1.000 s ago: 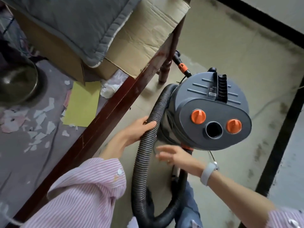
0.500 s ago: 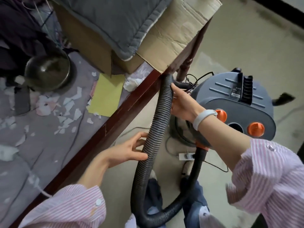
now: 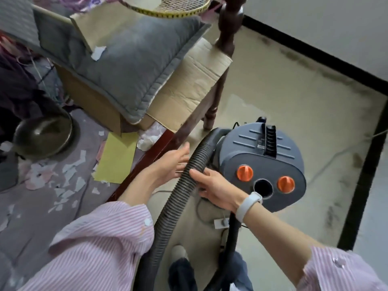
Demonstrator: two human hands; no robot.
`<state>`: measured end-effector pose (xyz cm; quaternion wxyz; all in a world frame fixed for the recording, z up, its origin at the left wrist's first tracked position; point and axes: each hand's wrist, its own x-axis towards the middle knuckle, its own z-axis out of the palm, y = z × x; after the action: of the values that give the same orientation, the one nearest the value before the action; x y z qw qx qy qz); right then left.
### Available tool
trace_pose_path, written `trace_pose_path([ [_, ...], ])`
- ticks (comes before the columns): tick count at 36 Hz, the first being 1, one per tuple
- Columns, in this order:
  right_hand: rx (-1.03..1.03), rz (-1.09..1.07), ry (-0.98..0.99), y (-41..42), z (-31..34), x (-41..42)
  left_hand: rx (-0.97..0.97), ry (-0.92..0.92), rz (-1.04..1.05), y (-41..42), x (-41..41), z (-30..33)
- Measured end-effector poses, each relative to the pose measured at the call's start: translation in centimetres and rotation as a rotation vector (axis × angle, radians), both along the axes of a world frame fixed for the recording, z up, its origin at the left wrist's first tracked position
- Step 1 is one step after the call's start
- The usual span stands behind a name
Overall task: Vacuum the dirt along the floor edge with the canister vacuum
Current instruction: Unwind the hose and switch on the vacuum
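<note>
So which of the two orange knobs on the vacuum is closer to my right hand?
The orange knob left of the round port; it sits nearer your right hand than the other knob.

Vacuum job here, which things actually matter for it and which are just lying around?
For the job:
vacuum
hose, left hand beside it, right hand gripping it
floor edge

Lying about:
pillow
cardboard
bowl
yellow paper
paper scraps
racket
</note>
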<state>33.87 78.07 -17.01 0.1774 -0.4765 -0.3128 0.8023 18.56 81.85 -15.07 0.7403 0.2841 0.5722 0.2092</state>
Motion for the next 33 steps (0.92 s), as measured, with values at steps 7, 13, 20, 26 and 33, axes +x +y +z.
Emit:
trace_pose_path([
  [7,0.182,0.227,-0.234,1.2,1.6,4.0,0.105,0.190,-0.158,2.8,3.2,1.4],
  [13,-0.021,-0.302,-0.281,8.0,0.4,9.0,0.158,0.155,-0.212,2.1,1.1,3.6],
  [20,-0.366,-0.505,0.071,14.4,-0.7,6.2,0.239,0.200,-0.366,-2.2,0.0,4.3],
  [26,-0.374,-0.470,0.051,14.9,-1.6,4.4,0.076,0.346,-0.536,-4.5,-2.3,3.1],
  [33,-0.097,-0.175,0.097,9.7,1.6,4.9,-0.003,0.248,-0.171,-0.5,-0.9,3.1],
])
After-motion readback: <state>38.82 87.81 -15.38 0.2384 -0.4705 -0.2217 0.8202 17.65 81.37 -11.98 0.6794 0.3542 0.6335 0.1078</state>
